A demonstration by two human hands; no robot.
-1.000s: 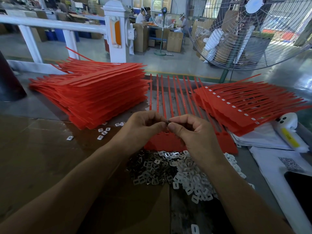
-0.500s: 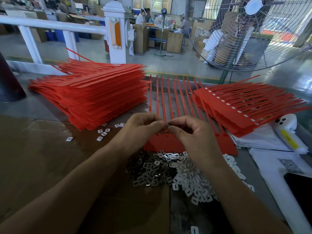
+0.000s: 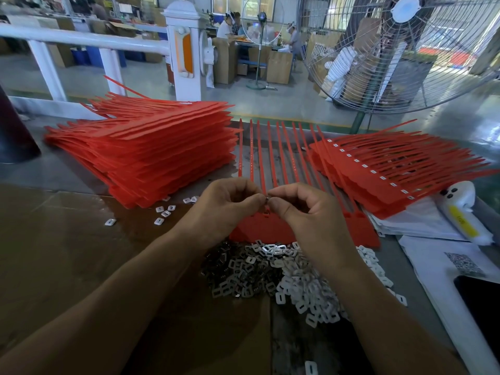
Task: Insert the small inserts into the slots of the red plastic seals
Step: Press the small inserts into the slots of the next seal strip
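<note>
Two stacks of red seals (image 3: 151,152) flank a flat seal sheet (image 3: 265,231) on the table (image 3: 54,266). Nearer lies a heap of inserts (image 3: 284,274). Above the sheet, left hand (image 3: 224,209) and right hand (image 3: 305,212) together pinch one small insert (image 3: 267,198).

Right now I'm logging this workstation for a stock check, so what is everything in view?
Tall stack of red plastic seals: one, red, table's left.
Fanned stack of red seals with white inserts fitted: one, red, table's right.
Flat red seal sheet being worked: one, red, centre, under the hands.
Heap of small white and metal inserts: one heap, white and silver, near centre.
Loose white inserts: several, by the tall stack.
White handheld scanner: one, yellow label, right edge.
White papers: some, right.
Large metal fan: one, behind the table.
Left hand: pinches a tiny insert.
Right hand: pinches the same insert.
</note>
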